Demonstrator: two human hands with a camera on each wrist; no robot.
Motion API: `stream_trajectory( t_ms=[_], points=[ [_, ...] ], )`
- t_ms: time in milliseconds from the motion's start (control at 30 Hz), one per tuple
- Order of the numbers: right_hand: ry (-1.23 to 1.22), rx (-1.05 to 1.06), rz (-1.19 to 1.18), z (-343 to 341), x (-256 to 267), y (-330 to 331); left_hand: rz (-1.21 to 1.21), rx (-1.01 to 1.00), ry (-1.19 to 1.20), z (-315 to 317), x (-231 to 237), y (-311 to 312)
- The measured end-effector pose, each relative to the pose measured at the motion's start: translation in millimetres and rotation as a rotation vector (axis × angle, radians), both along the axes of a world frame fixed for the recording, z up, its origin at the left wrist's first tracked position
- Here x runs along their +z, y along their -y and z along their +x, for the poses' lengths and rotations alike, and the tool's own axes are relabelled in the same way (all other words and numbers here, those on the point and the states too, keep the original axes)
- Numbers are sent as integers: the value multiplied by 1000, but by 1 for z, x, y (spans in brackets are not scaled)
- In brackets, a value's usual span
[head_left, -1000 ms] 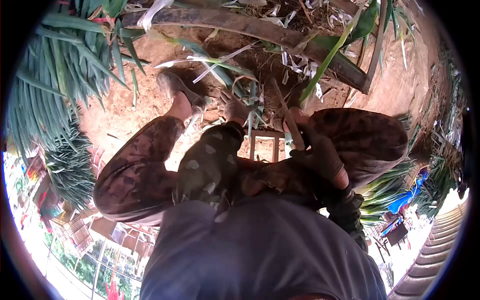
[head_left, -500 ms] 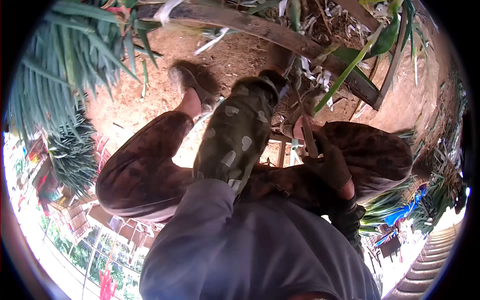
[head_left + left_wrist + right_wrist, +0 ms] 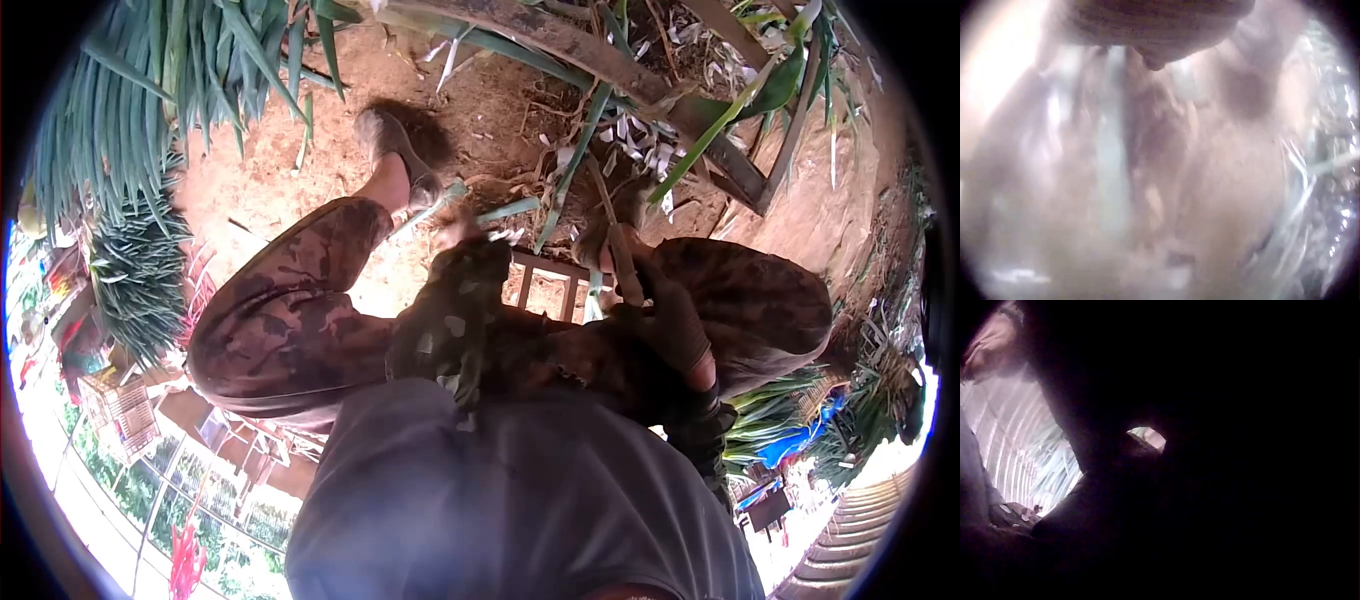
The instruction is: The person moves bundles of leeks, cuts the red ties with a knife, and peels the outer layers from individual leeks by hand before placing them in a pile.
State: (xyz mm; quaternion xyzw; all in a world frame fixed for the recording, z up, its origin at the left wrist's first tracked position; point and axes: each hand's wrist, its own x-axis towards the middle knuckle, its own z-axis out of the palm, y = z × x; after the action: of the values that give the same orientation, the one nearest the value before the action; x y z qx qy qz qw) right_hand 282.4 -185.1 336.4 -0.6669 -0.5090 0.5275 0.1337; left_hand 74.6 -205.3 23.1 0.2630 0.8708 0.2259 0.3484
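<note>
In the head view, the left hand (image 3: 460,232) is a blur low over the ground between the feet, beside a cut green leaf (image 3: 508,210). The left wrist view has a ribbed glove (image 3: 1160,28) at its top edge, with a pale green strip (image 3: 1113,150) running down from below it; whether the fingers hold it cannot be told. Over the thigh, the gloved right hand (image 3: 678,325) grips a long wooden stick-like tool (image 3: 622,262), whose thin end points away from the body. Most of the right wrist view is dark.
A low wooden frame (image 3: 548,268) stands between the legs. Beyond the feet lies a curved beam (image 3: 560,40) with leaf scraps around it. Green leafy bundles (image 3: 110,120) fill the left side. A shoe (image 3: 385,135) rests on the soil.
The left hand reached forward to the beam, then came back near the wooden frame. A long green leaf now lies between the beam and the frame. The right hand keeps its grip.
</note>
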Motion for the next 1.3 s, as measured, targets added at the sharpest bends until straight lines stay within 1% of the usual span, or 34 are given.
stream_trajectory(
  t_ms=[33,67,100,133,167,200,233,267,300,333,367,400,467,500,533,600,667,733,767,800,833,867,900,933,1000,1033,1067,1100,1133,1200,1267,1300],
  points=[
    [-8,-36,92,-5,-3,1,184,-6,168,20,4,-21],
    [-9,-22,89,-6,-3,1,359,-9,378,44,12,-50],
    [-10,-7,85,-8,-3,1,503,-4,656,72,24,-84],
    [8,51,-4,-4,2,-5,594,-1,977,98,40,-115],
    [29,107,-90,0,5,-10,626,-11,1301,119,65,-148],
    [30,77,-110,1,6,-9,617,-30,1538,136,67,-164],
    [28,47,-132,2,8,-5,623,-79,1592,148,66,-175],
    [22,21,-144,1,10,-5,615,-156,1488,153,66,-184],
    [9,17,-95,-1,12,-7,622,-191,1100,146,46,-174],
    [-7,13,-50,-3,14,-8,526,-197,595,123,10,-151],
    [-25,7,-14,-5,13,-7,363,-171,213,94,-19,-127],
    [-22,34,-37,-5,11,-8,216,-188,-123,60,-33,-104],
    [-15,85,-97,-5,7,-4,-90,-141,-310,-12,1,-70],
    [-14,79,-89,-4,6,-2,-247,-106,-348,-39,7,-54],
    [-15,75,-72,-3,6,-2,-343,-61,-347,-57,8,-40],
    [-39,50,-28,-4,5,-7,-332,-5,-311,-74,7,-19],
    [-77,4,-17,-6,6,-7,-198,8,-259,-68,2,-18],
    [-51,28,-68,-5,4,-4,120,-59,-181,-50,-4,-37],
    [-30,37,-81,-4,2,-6,336,-127,-109,-38,-8,-57],
    [-15,50,-88,-4,1,-6,549,-212,7,-24,-11,-80],
    [10,56,-100,-3,-1,-5,676,-305,179,-10,-12,-106],
    [46,56,-118,1,2,-2,690,-403,397,7,-4,-135],
    [33,34,-119,4,7,-1,585,-497,726,29,11,-158],
    [16,8,-115,2,11,-3,417,-562,1014,52,26,-181],
    [-9,-43,-89,2,18,2,754,-879,675,67,25,-202],
    [-23,-65,-65,2,19,2,586,-762,690,60,27,-204],
    [-44,-83,-33,1,18,1,380,-831,429,47,30,-198],
    [-30,-52,-10,2,16,0,175,-880,162,31,34,-186],
    [-15,-20,10,3,13,3,56,-869,9,18,23,-162],
    [18,12,41,5,9,8,-73,-788,-82,3,14,-122],
    [54,-1,101,1,8,13,-68,-707,-62,13,9,-97],
    [4,-30,71,3,10,9,-23,-676,-18,23,7,-87]
  ],
)
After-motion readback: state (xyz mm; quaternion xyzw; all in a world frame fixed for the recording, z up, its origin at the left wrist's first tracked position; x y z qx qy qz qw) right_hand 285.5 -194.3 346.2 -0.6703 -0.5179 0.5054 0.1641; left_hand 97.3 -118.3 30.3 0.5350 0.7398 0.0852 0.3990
